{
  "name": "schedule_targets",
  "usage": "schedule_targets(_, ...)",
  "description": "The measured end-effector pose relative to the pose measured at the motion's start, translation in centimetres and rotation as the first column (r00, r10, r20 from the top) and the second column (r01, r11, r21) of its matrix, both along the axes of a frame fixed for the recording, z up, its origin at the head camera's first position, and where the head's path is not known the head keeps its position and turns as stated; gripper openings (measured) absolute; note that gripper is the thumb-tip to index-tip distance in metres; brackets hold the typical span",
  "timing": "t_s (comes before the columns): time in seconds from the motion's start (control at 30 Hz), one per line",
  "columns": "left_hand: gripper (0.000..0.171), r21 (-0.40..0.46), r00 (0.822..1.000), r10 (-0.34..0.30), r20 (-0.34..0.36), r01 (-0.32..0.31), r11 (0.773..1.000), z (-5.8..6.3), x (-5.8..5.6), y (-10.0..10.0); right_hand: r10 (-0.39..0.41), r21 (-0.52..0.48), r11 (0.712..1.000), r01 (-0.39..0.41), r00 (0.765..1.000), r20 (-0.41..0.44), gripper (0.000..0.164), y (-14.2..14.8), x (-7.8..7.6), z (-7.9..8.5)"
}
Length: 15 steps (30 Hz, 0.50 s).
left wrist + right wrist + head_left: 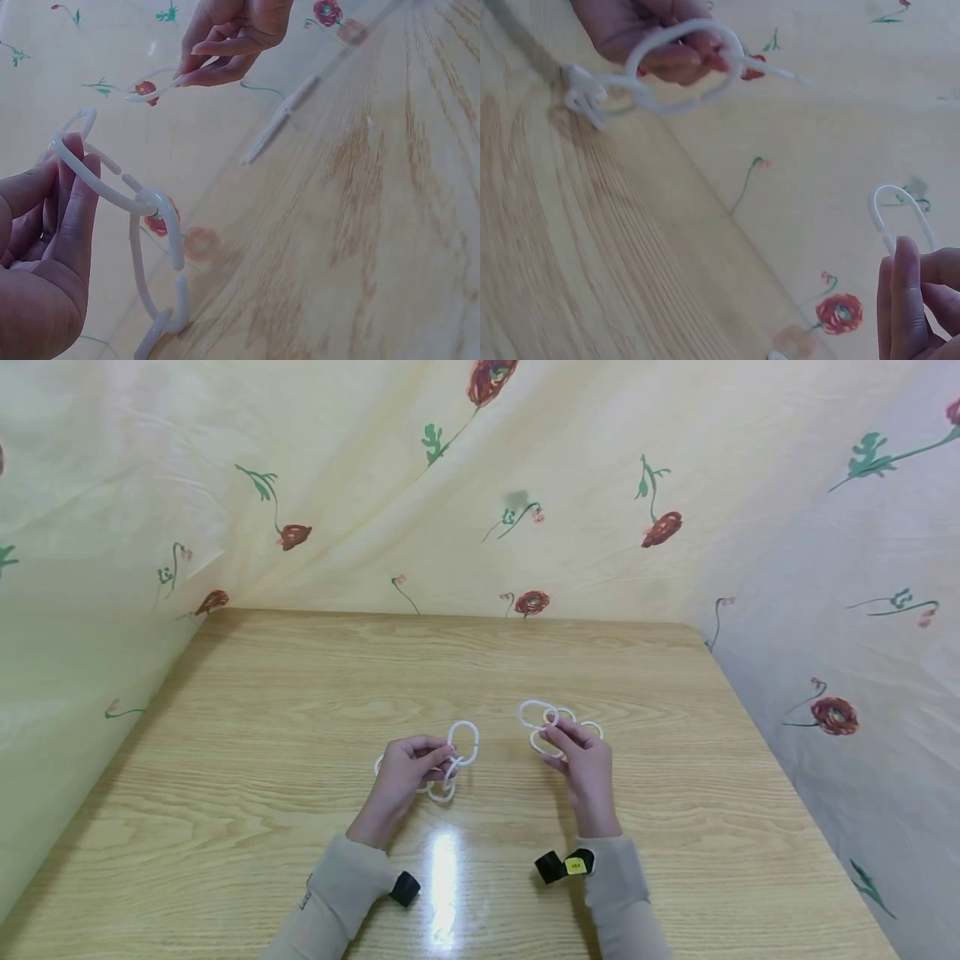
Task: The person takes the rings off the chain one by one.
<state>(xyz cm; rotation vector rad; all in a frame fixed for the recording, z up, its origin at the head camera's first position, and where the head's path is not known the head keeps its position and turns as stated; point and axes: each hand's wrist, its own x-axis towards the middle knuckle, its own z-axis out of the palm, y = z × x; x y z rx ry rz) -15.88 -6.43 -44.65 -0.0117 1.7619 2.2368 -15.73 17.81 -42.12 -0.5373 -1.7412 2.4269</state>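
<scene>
My left hand (408, 770) pinches a white plastic chain link (477, 739) between thumb and fingers. More white links (136, 259) are hooked to it and hang down to the tabletop in the left wrist view; small gaps show in some loops. To the right, apart from it, my right hand (587, 766) pinches a single white oval link (534, 702) between thumb and fingertips, held out toward the left. Several other white links (593, 723) show around and beyond the right hand, partly hidden by it.
Under both hands spreads a wood-grain table (300, 677). A cream cloth (360, 527) printed with red flowers hangs behind it and along both sides. Black wrist cameras (551, 867) are strapped over the sleeves (618, 877). A bright reflection lies on the tabletop between the forearms.
</scene>
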Motion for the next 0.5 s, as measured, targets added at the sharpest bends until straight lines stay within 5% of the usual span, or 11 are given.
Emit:
schedule_targets(0.27,0.026,-0.008,1.0,0.008,0.006,-0.008,1.0,-0.1,0.0,0.0,-0.062,0.079,0.995,0.058,0.997,0.042,0.015,1.9,-0.3,0.0)
schedule_targets(0.5,0.027,-0.007,1.0,0.004,0.004,-0.004,1.0,-0.2,0.0,0.0,-0.086,0.13,0.989,0.073,0.992,0.095,0.033,3.8,-0.5,0.2)
